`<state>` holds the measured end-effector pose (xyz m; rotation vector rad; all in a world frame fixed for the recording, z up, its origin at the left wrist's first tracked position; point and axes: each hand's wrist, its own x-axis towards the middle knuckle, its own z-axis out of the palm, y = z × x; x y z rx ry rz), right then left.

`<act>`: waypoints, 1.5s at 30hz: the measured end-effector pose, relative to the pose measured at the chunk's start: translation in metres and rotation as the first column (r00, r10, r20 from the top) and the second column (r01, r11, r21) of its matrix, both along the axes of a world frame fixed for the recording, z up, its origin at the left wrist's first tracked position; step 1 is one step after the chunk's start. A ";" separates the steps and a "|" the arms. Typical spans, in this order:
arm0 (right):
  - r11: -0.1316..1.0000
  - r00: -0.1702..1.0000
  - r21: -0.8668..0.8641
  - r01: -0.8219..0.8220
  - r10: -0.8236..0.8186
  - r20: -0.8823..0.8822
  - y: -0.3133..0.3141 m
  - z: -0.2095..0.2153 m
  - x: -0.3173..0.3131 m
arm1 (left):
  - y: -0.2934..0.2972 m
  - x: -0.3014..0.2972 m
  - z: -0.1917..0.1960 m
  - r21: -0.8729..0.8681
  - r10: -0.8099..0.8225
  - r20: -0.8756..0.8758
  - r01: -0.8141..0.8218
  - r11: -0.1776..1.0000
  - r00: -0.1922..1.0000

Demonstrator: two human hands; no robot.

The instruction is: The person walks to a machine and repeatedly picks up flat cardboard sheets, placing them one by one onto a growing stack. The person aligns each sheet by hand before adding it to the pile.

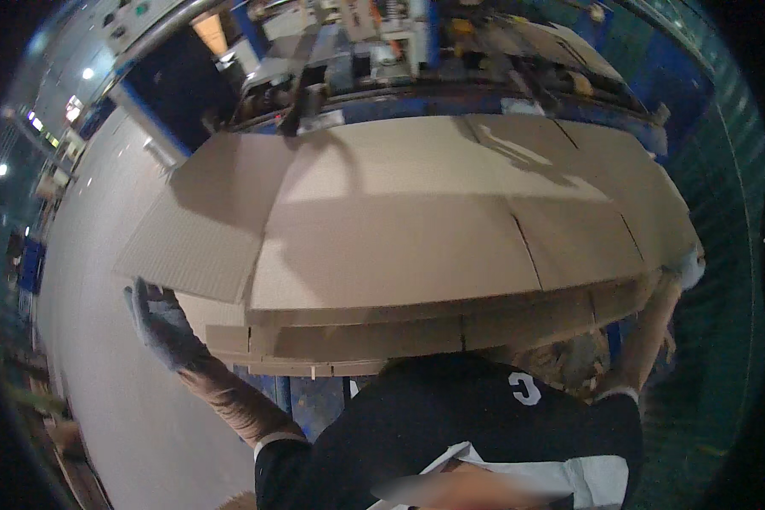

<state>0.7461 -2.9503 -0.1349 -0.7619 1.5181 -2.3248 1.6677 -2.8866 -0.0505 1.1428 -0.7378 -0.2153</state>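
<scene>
A large brown cardboard sheet (pixel 399 246), slotted and creased, spans the space in front of me. Its far side reaches the machine. At the sheet's near left corner is my left hand (pixel 166 327) in a grey glove, its fingers closed at the edge. My right hand (pixel 694 269), also gloved, grips the right edge; most of its fingers are hidden by the board. Beneath the raised sheet lie more cardboard sheets (pixel 357 340), stacked close to my body.
Ahead stands a machine with blue side panels (pixel 178 93), rails and a metal bar (pixel 166 38). Grey floor (pixel 93 280) runs along the left. A dark green mesh-like surface (pixel 722 365) is on the right. Blue supports (pixel 314 398) show below the stack.
</scene>
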 end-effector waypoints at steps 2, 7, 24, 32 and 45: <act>0.938 0.991 -0.338 -0.074 0.107 0.079 0.000 0.000 0.000 | -0.017 0.018 -0.010 0.205 -0.050 -0.036 0.056 0.977 0.998; 0.912 0.941 0.315 0.261 -0.313 0.126 -0.004 0.014 -0.049 | -0.045 0.058 -0.001 0.136 -0.307 -0.074 0.315 0.939 0.949; 0.827 -0.159 0.489 -0.278 0.462 -0.872 0.084 0.036 0.316 | 0.011 -0.185 -0.038 0.545 -0.575 0.759 0.185 0.818 0.305; 0.755 -0.336 0.534 -0.381 0.424 -0.841 0.039 0.026 0.326 | -0.026 -0.211 -0.050 0.676 -0.654 0.725 0.045 0.735 -0.216; 0.671 0.469 0.698 0.251 0.547 -0.694 -0.155 -0.043 0.135 | -0.175 -0.090 -0.058 0.876 -0.634 0.378 -0.039 0.481 0.674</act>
